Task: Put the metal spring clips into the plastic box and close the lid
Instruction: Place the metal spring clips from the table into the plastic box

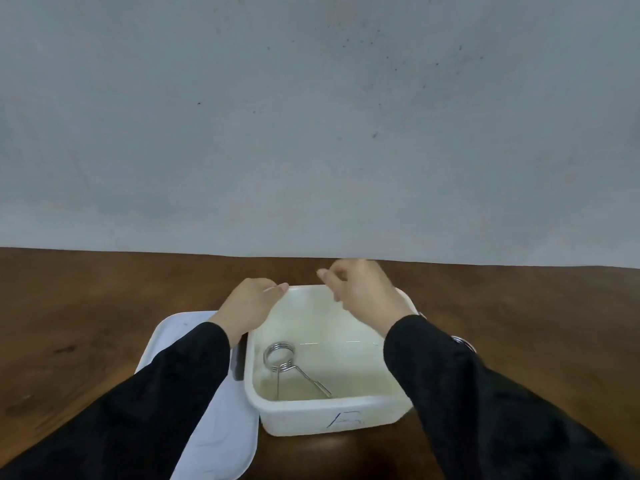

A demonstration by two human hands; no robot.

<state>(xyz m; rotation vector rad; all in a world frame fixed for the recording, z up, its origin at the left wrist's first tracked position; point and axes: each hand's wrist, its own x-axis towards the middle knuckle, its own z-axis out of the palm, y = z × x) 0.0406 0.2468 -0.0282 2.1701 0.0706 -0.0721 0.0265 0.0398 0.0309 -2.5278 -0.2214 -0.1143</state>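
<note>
The metal spring clip (289, 367) lies inside the plastic box (325, 415), on the floor of it, toward the 8 o'clock part of the inside. Its coiled ring is at the far end and its two thin wire legs point toward the near wall, one straight down and one slanting to 4 o'clock. The box is white, open on top, and stands on the brown wooden table (86, 306) at the 6 o'clock part of the view. A blue mark is drawn on its near wall.

The lid (221, 427) is off the box. It lies flat on the table just beside the box, at 9 o'clock from it, and the left sleeve (145, 393) covers part of it.

The left hand (251, 303) rests on the far left corner of the box, at 11 o'clock of the rim, fingers curled over the edge. I cannot tell if it really grips the rim or only touches it.

The right hand (360, 292) is above the far side of the box, at 1 o'clock of the rim. Its thumb and first finger are brought together as in a pinch, but what is between them is too small to see.

A second piece of metal ring (462, 342) shows at the edge of the right sleeve (467, 393), at 3 o'clock from the box; most of it is hidden.

Behind the table is a plain grey wall (311, 116).
</note>
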